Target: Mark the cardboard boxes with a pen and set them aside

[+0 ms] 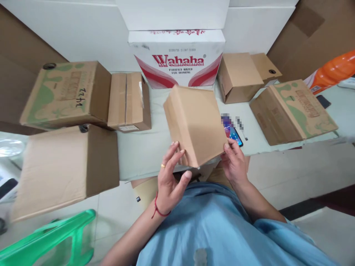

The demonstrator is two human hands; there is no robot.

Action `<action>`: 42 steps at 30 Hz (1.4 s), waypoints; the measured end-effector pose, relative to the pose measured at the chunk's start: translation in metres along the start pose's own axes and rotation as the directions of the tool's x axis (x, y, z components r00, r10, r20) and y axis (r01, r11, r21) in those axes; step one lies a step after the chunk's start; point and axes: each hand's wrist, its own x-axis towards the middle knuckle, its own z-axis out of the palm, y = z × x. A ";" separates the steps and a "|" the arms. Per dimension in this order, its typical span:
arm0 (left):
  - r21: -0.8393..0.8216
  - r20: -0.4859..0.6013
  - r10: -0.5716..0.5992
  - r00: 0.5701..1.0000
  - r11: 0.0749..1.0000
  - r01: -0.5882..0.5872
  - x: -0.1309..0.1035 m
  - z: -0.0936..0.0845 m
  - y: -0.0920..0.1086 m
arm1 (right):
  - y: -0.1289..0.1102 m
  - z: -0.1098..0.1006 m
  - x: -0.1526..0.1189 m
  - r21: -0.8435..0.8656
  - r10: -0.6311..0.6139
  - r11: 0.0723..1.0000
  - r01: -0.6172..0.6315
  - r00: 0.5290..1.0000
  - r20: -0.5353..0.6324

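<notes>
A plain brown cardboard box is tilted above the front edge of the pale table, near the middle. My right hand grips its lower right corner, thumb on the near face. Against its lower left side rest the fingertips of my left hand, with the fingers apart and the thumb lifted off the cardboard. A lit phone lies on the table just right of the box.
Behind stands a white and red Wahaha box. Brown boxes stand at the left and right. A large carton overhangs the left front edge. A green stool is below left, an orange bottle far right.
</notes>
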 end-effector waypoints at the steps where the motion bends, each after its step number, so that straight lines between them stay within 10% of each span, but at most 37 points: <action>1: 0.043 -0.006 0.102 0.995 0.994 -0.102 0.000 -0.006 0.007 | 0.003 0.004 -0.003 0.060 0.090 0.994 -0.092 0.995 0.046; 4: 0.198 0.032 0.289 0.957 0.936 -0.289 0.003 -0.016 0.026 | 0.017 0.015 -0.009 0.171 0.323 0.922 -0.348 0.933 0.160; 10: 0.251 -0.051 0.212 0.976 0.949 -0.192 -0.003 -0.019 0.025 | 0.032 0.017 -0.014 0.176 0.409 0.879 -0.444 0.890 0.203; 15: -0.044 -0.318 -0.153 0.936 0.988 0.147 -0.015 -0.033 0.007 | 0.021 0.009 -0.020 -0.005 0.203 0.978 -0.209 0.944 0.259; 22: -0.326 -0.044 -0.594 0.803 0.768 0.551 -0.014 -0.048 -0.004 | 0.003 0.006 -0.021 -0.163 -0.117 0.963 0.216 0.875 0.470; 27: -0.551 -0.026 -0.708 0.706 0.599 0.581 -0.021 -0.048 -0.013 | -0.010 0.009 -0.024 -0.207 -0.228 0.890 0.406 0.790 0.569; 32: -0.672 0.072 -0.707 0.704 0.487 0.558 -0.025 -0.050 -0.026 | -0.021 0.011 -0.026 -0.104 -0.171 0.965 0.240 0.881 0.441; 38: -0.724 0.154 -0.781 0.605 0.327 0.607 -0.027 -0.049 -0.037 | -0.042 0.008 -0.014 -0.219 0.112 0.976 -0.007 0.876 0.470; 42: -0.658 0.175 -0.736 0.654 0.407 0.634 -0.029 -0.040 -0.037 | -0.046 0.005 -0.003 -0.174 0.173 0.978 -0.112 0.904 0.390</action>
